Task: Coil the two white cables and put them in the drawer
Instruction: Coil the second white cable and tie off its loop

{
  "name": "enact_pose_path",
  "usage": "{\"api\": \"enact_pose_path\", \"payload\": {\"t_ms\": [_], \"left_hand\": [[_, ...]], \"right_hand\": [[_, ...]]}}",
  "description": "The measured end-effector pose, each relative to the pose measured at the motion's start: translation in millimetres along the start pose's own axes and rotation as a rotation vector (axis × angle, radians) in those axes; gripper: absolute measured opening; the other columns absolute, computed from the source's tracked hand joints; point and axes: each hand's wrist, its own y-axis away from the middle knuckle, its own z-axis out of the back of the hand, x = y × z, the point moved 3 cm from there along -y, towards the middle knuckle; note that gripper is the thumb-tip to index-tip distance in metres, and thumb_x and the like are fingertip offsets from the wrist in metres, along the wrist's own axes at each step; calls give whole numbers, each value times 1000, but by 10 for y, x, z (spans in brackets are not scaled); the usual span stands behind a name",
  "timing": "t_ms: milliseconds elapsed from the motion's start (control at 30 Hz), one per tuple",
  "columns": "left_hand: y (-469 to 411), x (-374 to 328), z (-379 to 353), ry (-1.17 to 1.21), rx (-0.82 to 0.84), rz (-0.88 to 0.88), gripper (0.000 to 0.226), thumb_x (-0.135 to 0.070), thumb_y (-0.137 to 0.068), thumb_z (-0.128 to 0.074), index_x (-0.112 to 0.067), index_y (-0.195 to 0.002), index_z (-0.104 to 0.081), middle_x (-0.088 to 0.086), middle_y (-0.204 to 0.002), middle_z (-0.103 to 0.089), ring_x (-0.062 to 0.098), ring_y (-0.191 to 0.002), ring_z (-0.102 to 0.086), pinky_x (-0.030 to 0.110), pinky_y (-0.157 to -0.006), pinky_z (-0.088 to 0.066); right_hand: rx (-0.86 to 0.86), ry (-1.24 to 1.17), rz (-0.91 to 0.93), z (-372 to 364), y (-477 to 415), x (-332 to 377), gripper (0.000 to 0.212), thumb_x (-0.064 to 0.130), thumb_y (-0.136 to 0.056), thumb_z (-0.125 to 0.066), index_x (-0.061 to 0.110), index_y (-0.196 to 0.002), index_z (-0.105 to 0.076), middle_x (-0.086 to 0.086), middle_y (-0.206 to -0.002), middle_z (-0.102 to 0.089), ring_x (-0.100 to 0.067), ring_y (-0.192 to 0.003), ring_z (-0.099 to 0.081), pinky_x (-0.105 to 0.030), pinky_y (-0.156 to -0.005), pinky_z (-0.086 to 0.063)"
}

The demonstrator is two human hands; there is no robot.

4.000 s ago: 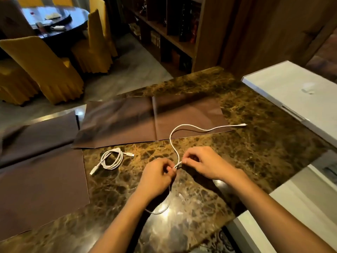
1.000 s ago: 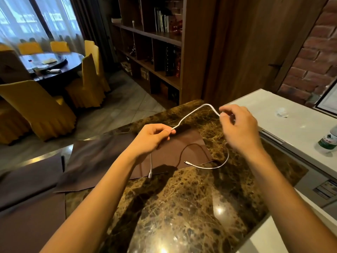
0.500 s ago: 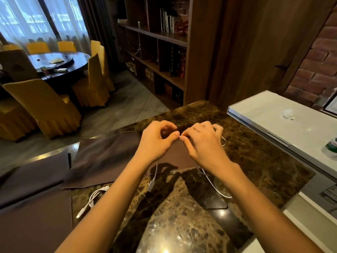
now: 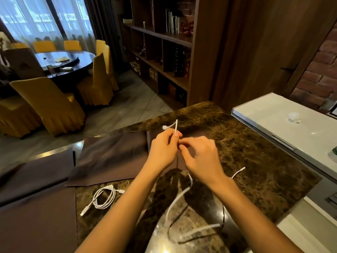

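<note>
We note both hands raised above the marble counter (image 4: 246, 143), close together, fingertips nearly meeting.

Left hand (image 4: 163, 150): fingers curled, thumb and forefinger pinched shut on the loose white cable (image 4: 179, 196). A short length sticks up past the pinch — it bends over, and its plug end (image 4: 165, 127) points left, just above the knuckles.

Right hand (image 4: 200, 157): fingers bent and drawn in toward the left hand's pinch. We cannot tell whether they actually grip the cable; the contact point is hidden behind the fingers themselves.

Below the hands the same cable hangs down between the two forearms, curves toward the near edge of the counter and doubles back as a blurred run near the bottom of the view. A further white tip (image 4: 238, 170) shows just right of the right wrist, low over the stone.

The coiled white cable (image 4: 104, 198) lies flat on the counter, left of the left forearm and well apart from both hands — loops gathered, one plug trailing toward the near left, the other toward the arm. It sits just in front of the brown cloth mats (image 4: 113, 154).

A white cabinet top (image 4: 284, 117) adjoins the counter on the right.
</note>
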Motion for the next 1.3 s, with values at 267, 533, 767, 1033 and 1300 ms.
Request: {"api": "enact_pose_path", "payload": {"t_ms": [267,533,767,1033,1300], "left_hand": [[24,-221,-19,-162,230,-275,18,-16,-100,-51,-18,-95,-69,-7,-83,-68,3,-73,-60,23,-68,-44],[41,62,139,106,135,-226,25,-21,-103,-49,-17,-92,-72,-12,-86,-67,0,-80,-60,21,-75,-45],[72,240,5,185,9,-112,25,-27,-101,-51,-16,-89,-70,-18,-76,-65,-3,-71,-57,21,-65,-43],[66,410,14,92,-84,-81,19,-24,-102,-53,-25,-101,-72,-8,-97,-71,8,-91,-65,28,-78,-52],[477,191,-286,-21,93,-223,23,-17,-106,-43,-24,-108,-65,-4,-98,-67,10,-91,-63,31,-85,-51]], "right_hand": [[100,-6,76,269,-211,-28,36,36,-103,-39,23,-126,-63,6,-115,-70,-10,-113,-61,-48,-111,-34],[404,-547,-288,346,-37,-302,34,32,-103,-48,18,-81,-69,10,-58,-48,-11,-52,-42,-31,-51,-32],[623,-1063,-683,262,185,-183,36,26,-105,-43,7,-86,-66,2,-58,-40,-9,-48,-27,-22,-44,-22],[683,-1161,-734,148,464,-68,38,27,-105,-44,4,-85,-67,-1,-59,-40,-10,-48,-27,-22,-43,-22],[452,-1471,-686,221,329,142,35,27,-102,-43,6,-80,-59,0,-53,-32,-8,-41,-22,-25,-40,-11]]}}
